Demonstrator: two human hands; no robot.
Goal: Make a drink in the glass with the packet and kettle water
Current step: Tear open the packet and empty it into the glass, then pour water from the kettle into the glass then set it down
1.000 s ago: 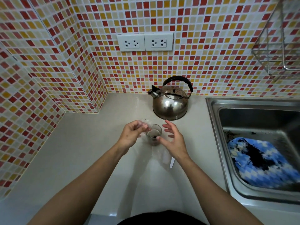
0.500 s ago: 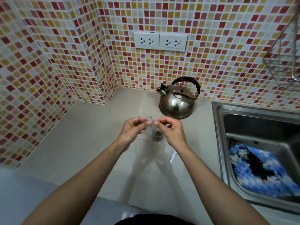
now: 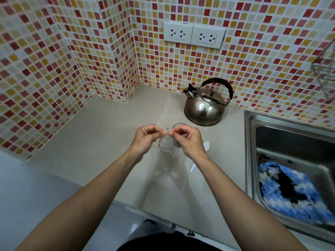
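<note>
A small clear plastic packet (image 3: 165, 144) hangs between my hands, with dark grains along its edges. My left hand (image 3: 145, 139) and my right hand (image 3: 188, 140) both pinch its top edge. Just behind the packet stands a clear glass (image 3: 178, 126) on the counter, mostly hidden by my right hand. A steel kettle (image 3: 204, 109) with a black handle sits behind the glass, near the tiled wall. A white plastic spoon (image 3: 206, 146) lies on the counter to the right of my right hand.
A steel sink (image 3: 252, 134) on the right holds a blue and white cloth (image 3: 290, 192). Two wall sockets (image 3: 194, 34) sit above the kettle. A wire rack (image 3: 324, 73) hangs at the right edge. The beige counter (image 3: 101, 138) meets tiled walls at the back and left.
My right hand came up from beside the glass to join the left on the packet's top edge. The packet now hangs in front of the glass. The view shifted left and down.
</note>
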